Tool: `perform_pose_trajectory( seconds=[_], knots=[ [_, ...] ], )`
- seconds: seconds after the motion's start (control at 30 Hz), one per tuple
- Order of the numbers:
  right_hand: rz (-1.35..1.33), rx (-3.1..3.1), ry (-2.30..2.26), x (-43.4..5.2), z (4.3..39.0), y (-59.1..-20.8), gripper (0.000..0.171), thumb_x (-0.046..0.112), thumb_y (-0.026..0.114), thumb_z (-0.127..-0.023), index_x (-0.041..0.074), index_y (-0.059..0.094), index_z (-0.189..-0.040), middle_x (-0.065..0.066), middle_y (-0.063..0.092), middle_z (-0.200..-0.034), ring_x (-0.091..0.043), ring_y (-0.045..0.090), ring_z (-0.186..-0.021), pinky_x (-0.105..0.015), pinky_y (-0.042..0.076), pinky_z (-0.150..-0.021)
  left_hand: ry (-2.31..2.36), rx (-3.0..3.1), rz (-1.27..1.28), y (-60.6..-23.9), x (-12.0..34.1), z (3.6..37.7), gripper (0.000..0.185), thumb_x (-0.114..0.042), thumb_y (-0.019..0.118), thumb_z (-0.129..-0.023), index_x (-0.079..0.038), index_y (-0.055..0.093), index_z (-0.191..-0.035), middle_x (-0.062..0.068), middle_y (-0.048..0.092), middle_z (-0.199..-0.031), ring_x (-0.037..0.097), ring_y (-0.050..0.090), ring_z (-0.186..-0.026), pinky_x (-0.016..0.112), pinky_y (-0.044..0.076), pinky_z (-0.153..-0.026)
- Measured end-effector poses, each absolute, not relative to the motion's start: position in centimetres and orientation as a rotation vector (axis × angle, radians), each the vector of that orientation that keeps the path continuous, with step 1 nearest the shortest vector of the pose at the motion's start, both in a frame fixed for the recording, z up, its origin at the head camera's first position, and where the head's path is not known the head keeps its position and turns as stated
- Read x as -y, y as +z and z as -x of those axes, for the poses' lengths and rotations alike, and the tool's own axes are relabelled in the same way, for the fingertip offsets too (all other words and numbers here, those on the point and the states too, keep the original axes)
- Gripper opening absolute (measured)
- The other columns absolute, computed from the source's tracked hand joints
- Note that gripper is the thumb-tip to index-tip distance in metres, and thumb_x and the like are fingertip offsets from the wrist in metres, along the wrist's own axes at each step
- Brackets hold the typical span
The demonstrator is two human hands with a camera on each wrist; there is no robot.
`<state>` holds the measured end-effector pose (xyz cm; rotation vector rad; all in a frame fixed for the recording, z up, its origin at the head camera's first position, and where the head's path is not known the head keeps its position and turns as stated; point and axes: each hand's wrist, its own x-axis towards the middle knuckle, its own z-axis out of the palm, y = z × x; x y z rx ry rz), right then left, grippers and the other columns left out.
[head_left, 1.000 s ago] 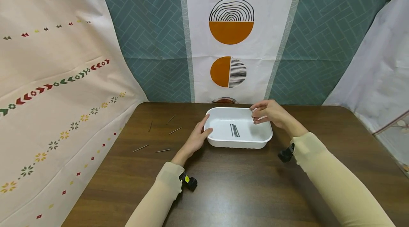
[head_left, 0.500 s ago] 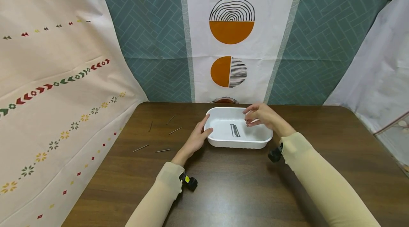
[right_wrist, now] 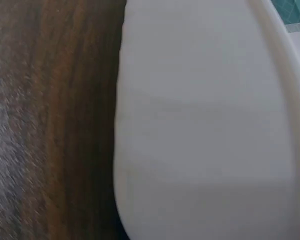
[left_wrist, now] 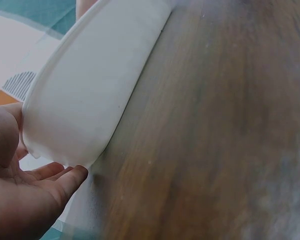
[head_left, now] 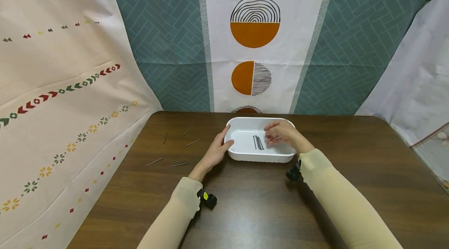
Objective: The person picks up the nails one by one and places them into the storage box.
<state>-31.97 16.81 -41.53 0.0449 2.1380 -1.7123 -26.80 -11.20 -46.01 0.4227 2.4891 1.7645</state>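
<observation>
A white plastic tray (head_left: 245,157) stands on the table, with several grey nails (head_left: 258,143) lying side by side in it. My left hand (head_left: 214,151) holds the tray's left end; in the left wrist view the hand (left_wrist: 35,185) has its fingers against the outer wall of the tray (left_wrist: 85,85). Inside the tray, just right of the nails, my right hand (head_left: 282,134) pinches a thin, upright nail (head_left: 266,137) by its fingertips. The right wrist view holds only the outer wall of the tray (right_wrist: 205,120); the right hand is hidden there.
Several loose nails (head_left: 192,143) lie scattered on the brown table (head_left: 245,202) left of the tray. Patterned cloth (head_left: 168,46) hangs behind the table, and a cream cloth (head_left: 70,124) runs along its left edge.
My right hand has moved left and down, from above the tray's right rim into the tray beside the nails. The left hand and tray stay in place.
</observation>
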Motion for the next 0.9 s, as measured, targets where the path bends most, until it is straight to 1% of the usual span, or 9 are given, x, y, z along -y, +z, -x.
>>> perform_pose_trajectory(
  seconds=[0.23, 0.5, 0.9],
  knots=[
    [-0.080, -2.113, -1.685, -16.2, 32.1, -42.4, 0.026, -0.005, 0.061, -0.098, -0.015, 0.055, -0.121, -0.010, 0.065, -0.077, -0.017, 0.066, -0.063, -0.033, 0.062, -0.068, 1.758, -2.487, -0.418, -45.9, 11.1, 26.7, 0.065, -0.016, 0.056, -0.106, -0.012, 0.030, -0.165, 0.025, 0.028, -0.164, 0.040, 0.028, -0.152, 0.056, 0.023, -0.123],
    [-0.076, -2.153, -1.636, -16.0, 32.2, -42.8, 0.025, -0.002, 0.062, -0.099, -0.014, 0.058, -0.121, -0.011, 0.065, -0.082, -0.018, 0.065, -0.068, -0.031, 0.061, -0.067, 1.753, -2.494, -0.416, -45.9, 11.0, 27.0, 0.065, -0.016, 0.056, -0.106, -0.012, 0.030, -0.165, 0.025, 0.028, -0.164, 0.040, 0.029, -0.151, 0.055, 0.023, -0.123],
    [-0.065, -2.176, -1.603, -15.6, 32.4, -43.4, 0.021, -0.005, 0.063, -0.097, -0.013, 0.059, -0.116, -0.008, 0.064, -0.076, -0.014, 0.064, -0.061, -0.028, 0.059, -0.062, 1.734, -2.503, -0.400, -46.0, 11.1, 26.9, 0.064, -0.018, 0.055, -0.107, -0.015, 0.030, -0.166, 0.023, 0.029, -0.164, 0.039, 0.029, -0.151, 0.056, 0.023, -0.123]
  ],
)
